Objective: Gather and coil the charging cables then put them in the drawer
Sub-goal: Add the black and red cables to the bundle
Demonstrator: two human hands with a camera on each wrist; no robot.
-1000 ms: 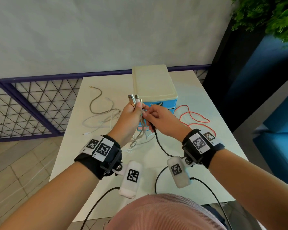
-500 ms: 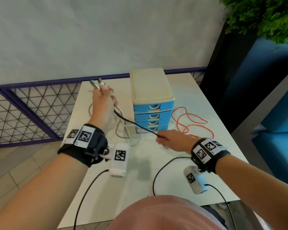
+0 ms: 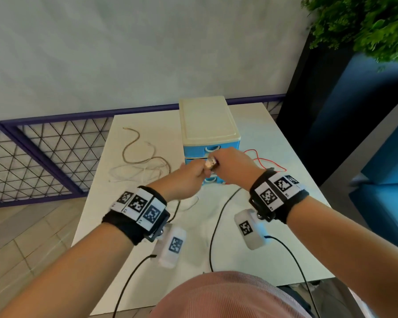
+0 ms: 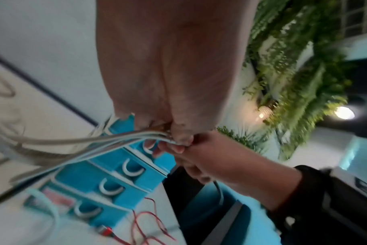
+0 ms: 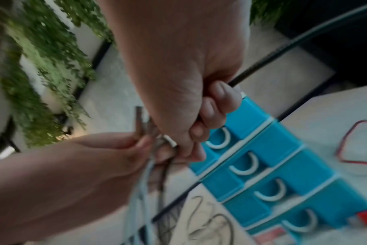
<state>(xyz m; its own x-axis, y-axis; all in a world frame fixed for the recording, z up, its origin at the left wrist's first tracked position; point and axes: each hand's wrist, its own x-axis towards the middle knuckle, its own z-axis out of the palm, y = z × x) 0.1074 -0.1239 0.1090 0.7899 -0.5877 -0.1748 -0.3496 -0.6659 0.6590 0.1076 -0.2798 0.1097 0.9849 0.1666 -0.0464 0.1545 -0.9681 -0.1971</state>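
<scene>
Both hands meet in front of the blue drawer unit point(image 3: 210, 125), whose drawers are all shut. My left hand point(image 3: 198, 173) pinches a bundle of charging cables just below their metal plugs point(image 3: 211, 162). The white and grey cables point(image 4: 84, 140) trail from its fingers down to the table. My right hand point(image 3: 221, 161) is curled beside the plugs, and a black cable point(image 5: 262, 63) runs through its fingers point(image 5: 218, 99). Loose brown and white cables point(image 3: 138, 161) lie on the table to the left. A red cable point(image 3: 262, 160) lies right of the drawers.
The white table point(image 3: 133, 226) stands against a purple mesh railing point(image 3: 44, 152) at the left and back. A dark planter with green leaves point(image 3: 365, 26) stands at the right. Black leads from the wrist cameras hang near the table's front edge.
Half a second ago my hands were apart, the left raised to the left and the right drawing the black cable out rightward. Both have come back together in front of the drawers.
</scene>
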